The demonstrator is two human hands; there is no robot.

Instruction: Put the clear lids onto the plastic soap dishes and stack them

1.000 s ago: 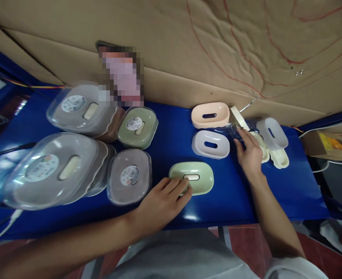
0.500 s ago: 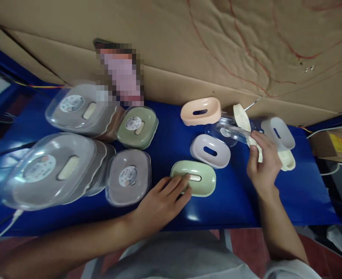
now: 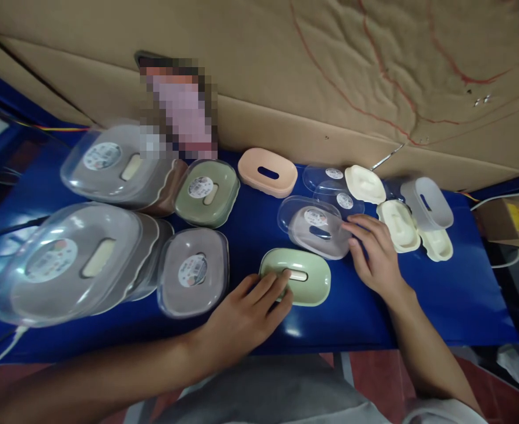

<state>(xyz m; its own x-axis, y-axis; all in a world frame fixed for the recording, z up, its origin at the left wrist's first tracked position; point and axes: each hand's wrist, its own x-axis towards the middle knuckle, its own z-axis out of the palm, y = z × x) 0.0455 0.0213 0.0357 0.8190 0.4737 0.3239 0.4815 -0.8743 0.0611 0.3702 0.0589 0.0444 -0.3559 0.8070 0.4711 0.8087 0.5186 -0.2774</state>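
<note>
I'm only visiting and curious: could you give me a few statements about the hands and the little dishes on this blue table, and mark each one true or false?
1. The left hand rests its fingers on the green dish. True.
2. The right hand holds a clear lid over the white dish. True.
3. The peach dish has a clear lid on it. False: it is uncovered.
4. The table is red. False: it is blue.
5. The cream pieces lie left of the green dish. False: they lie to its right.
</note>
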